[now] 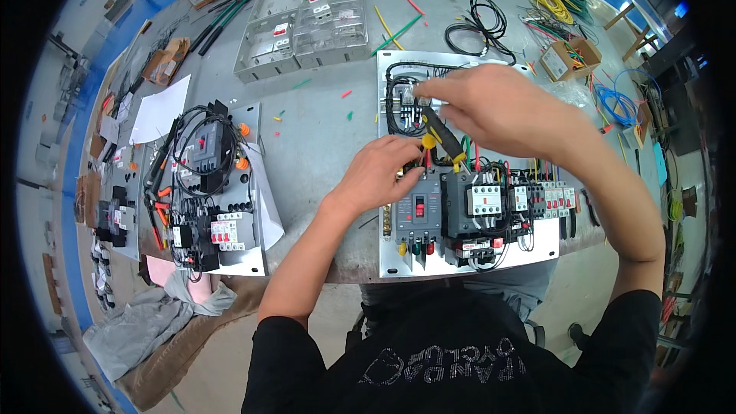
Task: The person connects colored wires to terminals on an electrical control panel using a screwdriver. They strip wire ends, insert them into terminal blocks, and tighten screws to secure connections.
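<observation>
My left hand [381,171] is bent at the top end of a grey circuit breaker [418,211], thumb and fingers closing in beside a yellow cap [428,140]; what lies between them is hidden. Above the mounting plate [529,249], my right hand [498,106] has its index finger stretched to the black wires and small terminals [406,100] at the plate's far left. A screwdriver [442,138] with a black and yellow handle slants below this hand, apparently held by its curled fingers. Right of the breaker sit a contactor [484,199] and a row of small breakers [556,197].
A second wired plate [249,249] stands at left beside white paper [161,111]. Clear plastic boxes [303,27] lie at the back. Black cable [483,23], a carton [570,60] and yellow wire coils [548,1] occupy the far right. Wire scraps are scattered over the grey table [322,115].
</observation>
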`<state>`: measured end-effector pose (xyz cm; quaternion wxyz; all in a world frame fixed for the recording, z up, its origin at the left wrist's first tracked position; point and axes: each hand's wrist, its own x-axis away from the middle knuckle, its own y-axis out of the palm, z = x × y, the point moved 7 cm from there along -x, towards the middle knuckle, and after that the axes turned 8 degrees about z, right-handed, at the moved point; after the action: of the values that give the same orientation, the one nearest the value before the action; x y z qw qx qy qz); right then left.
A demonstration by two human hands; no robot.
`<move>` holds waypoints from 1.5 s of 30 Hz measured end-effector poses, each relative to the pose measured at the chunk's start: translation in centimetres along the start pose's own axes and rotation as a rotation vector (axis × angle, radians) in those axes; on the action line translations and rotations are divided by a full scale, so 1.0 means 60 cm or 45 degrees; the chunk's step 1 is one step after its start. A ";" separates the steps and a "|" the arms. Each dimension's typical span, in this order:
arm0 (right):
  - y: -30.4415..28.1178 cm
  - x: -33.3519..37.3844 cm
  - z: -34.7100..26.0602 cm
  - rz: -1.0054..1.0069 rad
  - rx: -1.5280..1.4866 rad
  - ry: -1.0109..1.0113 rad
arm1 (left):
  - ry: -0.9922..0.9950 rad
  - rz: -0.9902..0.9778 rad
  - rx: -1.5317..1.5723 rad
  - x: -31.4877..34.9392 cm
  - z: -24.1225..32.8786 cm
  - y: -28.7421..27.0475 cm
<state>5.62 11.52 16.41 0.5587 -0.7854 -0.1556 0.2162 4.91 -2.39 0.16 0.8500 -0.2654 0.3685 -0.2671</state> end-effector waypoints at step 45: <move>0.068 -0.042 -0.033 -0.478 0.306 -0.283 | 0.144 0.066 0.259 -0.015 -0.065 0.027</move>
<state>4.47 7.34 13.56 0.6580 -0.6419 -0.3325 0.2106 1.80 -1.63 -2.74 0.8569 -0.1527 0.3937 -0.2957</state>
